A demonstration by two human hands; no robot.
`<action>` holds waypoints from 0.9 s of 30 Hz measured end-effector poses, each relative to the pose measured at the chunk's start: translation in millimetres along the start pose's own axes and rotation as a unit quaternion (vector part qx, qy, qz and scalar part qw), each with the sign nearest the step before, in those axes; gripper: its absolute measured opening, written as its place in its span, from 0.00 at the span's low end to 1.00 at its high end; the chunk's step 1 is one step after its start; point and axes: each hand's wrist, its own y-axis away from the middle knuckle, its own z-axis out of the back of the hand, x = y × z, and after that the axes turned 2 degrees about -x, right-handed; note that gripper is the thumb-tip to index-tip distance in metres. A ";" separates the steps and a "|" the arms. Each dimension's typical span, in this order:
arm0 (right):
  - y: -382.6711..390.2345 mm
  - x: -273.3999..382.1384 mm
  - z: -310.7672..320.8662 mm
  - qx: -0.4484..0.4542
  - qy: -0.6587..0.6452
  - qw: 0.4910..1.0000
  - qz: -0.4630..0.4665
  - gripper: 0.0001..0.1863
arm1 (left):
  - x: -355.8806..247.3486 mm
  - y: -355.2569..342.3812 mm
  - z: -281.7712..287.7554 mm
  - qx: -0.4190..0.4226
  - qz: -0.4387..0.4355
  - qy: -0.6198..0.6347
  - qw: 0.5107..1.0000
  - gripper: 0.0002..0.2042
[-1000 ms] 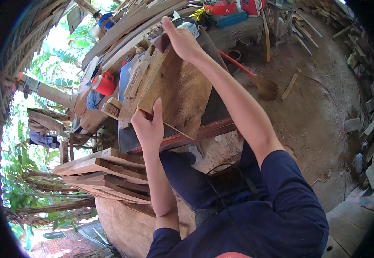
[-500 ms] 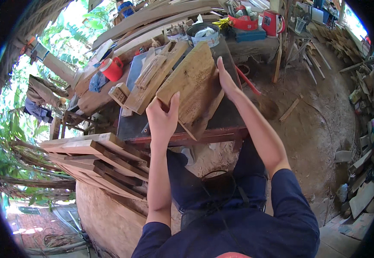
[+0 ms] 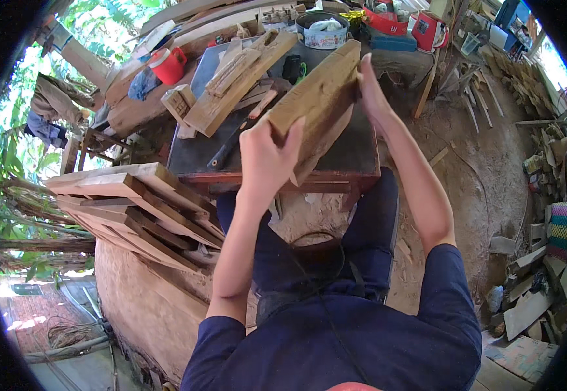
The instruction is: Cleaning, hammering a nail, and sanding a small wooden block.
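A thick, weathered wooden board (image 3: 319, 91) is tilted over the dark-topped table (image 3: 361, 153), held between both hands. My left hand (image 3: 267, 156) grips its near left corner, thumb on one side and fingers behind. My right hand (image 3: 374, 101) presses on its far right end, the fingers partly hidden behind it. Below the upper edge a rougher wood surface shows; I cannot tell whether it is the same board. Left of my left hand lies a dark-handled tool (image 3: 225, 148). Several planks (image 3: 234, 85) rest on the table's left side, near a black phone-like object (image 3: 291, 68).
Stacked cut timber (image 3: 133, 202) stands at my left, close to my forearm. A red jug (image 3: 168, 65) sits beyond the table's left side. Behind the table are a round tub (image 3: 322, 32), a red basket (image 3: 387, 23) and a blue box (image 3: 393, 42). Scrap wood (image 3: 531, 306) lies far right.
The board has been turned more onto its edge and shifted right, with both hands moving along. The dark-handled tool and the phone-like object on the table are now uncovered. The view has shifted slightly.
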 end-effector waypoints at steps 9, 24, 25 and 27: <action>12.3 -55.4 52.8 -0.118 -0.008 0.993 -0.025 0.54 | -27.1 -7.8 -22.8 0.032 -0.063 0.029 0.997 0.13; 21.6 -26.6 10.1 -0.070 -0.098 0.992 -0.038 0.49 | -10.2 -0.3 -1.8 0.068 0.024 -0.007 0.997 0.13; 21.6 13.8 -0.2 -0.002 -0.114 0.993 -0.040 0.50 | -8.3 1.4 5.3 0.064 0.029 -0.011 0.997 0.13; 17.8 49.4 2.0 0.059 -0.122 0.990 -0.037 0.51 | -10.0 -0.9 2.7 0.066 0.011 0.003 0.998 0.13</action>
